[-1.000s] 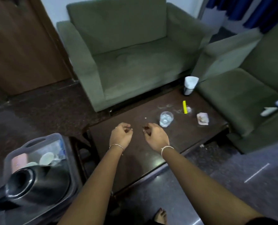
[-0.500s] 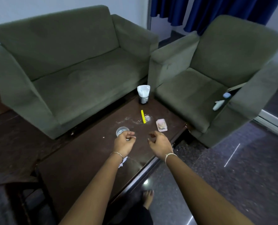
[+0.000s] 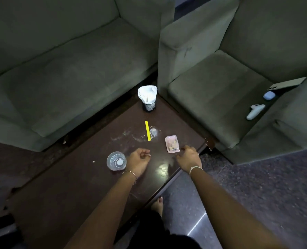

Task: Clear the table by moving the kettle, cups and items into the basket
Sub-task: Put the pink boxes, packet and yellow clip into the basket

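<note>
Right hand has reached the pink tray, fingertips touching its corner; left hand loosely curled beside glass.

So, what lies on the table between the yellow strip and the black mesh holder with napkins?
Nothing: in the head view the table is bare between the yellow strip and the mesh holder.

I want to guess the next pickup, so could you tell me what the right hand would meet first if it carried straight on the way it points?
Most likely the small pink tray: the right hand points up and left, its fingers at the tray's near corner. Whether they touch cannot be told.
</note>
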Demonstrator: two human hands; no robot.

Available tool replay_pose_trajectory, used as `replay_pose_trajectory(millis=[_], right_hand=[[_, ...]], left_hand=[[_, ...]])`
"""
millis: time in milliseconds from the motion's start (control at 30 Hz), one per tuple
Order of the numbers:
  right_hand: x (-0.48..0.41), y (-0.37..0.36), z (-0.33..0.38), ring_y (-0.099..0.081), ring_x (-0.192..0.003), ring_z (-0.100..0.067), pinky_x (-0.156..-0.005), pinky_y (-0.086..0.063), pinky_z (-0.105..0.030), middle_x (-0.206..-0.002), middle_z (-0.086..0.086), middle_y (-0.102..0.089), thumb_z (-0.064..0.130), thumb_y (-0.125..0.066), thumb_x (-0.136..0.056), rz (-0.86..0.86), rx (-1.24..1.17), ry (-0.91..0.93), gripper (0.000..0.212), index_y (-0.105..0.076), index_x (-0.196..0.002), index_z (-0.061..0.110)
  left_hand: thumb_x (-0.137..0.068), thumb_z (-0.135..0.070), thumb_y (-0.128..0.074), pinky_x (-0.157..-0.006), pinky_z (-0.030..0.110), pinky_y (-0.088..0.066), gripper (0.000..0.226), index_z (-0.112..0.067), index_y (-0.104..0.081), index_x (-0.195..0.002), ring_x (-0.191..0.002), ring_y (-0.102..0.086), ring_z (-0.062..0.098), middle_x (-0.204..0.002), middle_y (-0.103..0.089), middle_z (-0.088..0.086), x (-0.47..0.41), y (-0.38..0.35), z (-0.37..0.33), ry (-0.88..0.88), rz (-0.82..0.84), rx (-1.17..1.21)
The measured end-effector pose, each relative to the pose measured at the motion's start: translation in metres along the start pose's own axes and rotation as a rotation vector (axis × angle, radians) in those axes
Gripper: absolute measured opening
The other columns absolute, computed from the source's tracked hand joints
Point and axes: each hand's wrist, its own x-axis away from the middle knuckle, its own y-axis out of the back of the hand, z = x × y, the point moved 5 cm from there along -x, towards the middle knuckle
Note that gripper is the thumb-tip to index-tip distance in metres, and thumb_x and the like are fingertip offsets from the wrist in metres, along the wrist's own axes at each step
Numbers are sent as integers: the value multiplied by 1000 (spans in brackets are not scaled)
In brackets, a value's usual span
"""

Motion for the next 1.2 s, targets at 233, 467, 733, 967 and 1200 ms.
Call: replay_pose_trajectory(millis=[233, 467, 733, 967, 1200], right_hand=[[-64, -38, -7, -49, -122, -37, -95, -45, -42, -131, -16, -44, 37, -74, -78, 129, 223, -26, 71, -38, -130, 5], [-113, -71, -13, -52, -121, -35, -89, -51, -45, -132, -13, -44, 47, -76, -73, 38, 281, -51, 90, -27, -138, 7], [-145, -88, -28, -53, -118, -39, -92, -49, -45, -128, -17, -46, 40, -76, -75, 19, 224, 18, 84, -30, -134, 3], [-140, -82, -23, -63, -90, -21, -75, -52, -32, -108, -8, -64, 30, -72, -82, 217, -664, -189, 49, -54, -123, 11], [-107, -79, 18, -65, -73, -17, -65, -57, -26, -88, -8, -69, 33, -52, -93, 737, -1162, -349, 24, -65, -100, 14]], left_hand=[[-91, 1, -57, -61, 18, -44, 15, -8, -59, -103, -69, -56, 14, -77, -60, 0, -44, -26, 14, 158, -21, 185], [-90, -5, -60, -66, 21, -45, 11, -12, -61, -98, -70, -58, 11, -82, -63, -1, -76, -42, 40, 309, -83, 324], [-91, -5, -60, -63, 20, -43, 15, -19, -59, -85, -69, -56, 10, -81, -62, -2, -90, -62, 55, 385, -157, 417], [-94, -8, -56, -63, 22, -43, 28, -4, -54, -121, -69, -54, 10, -96, -60, 7, -81, -75, 43, 435, -172, 476], [-99, -34, -46, -71, 27, -41, 21, -18, -60, -99, -73, -51, 8, -77, -61, -6, -68, -83, 12, 456, -14, 679]])
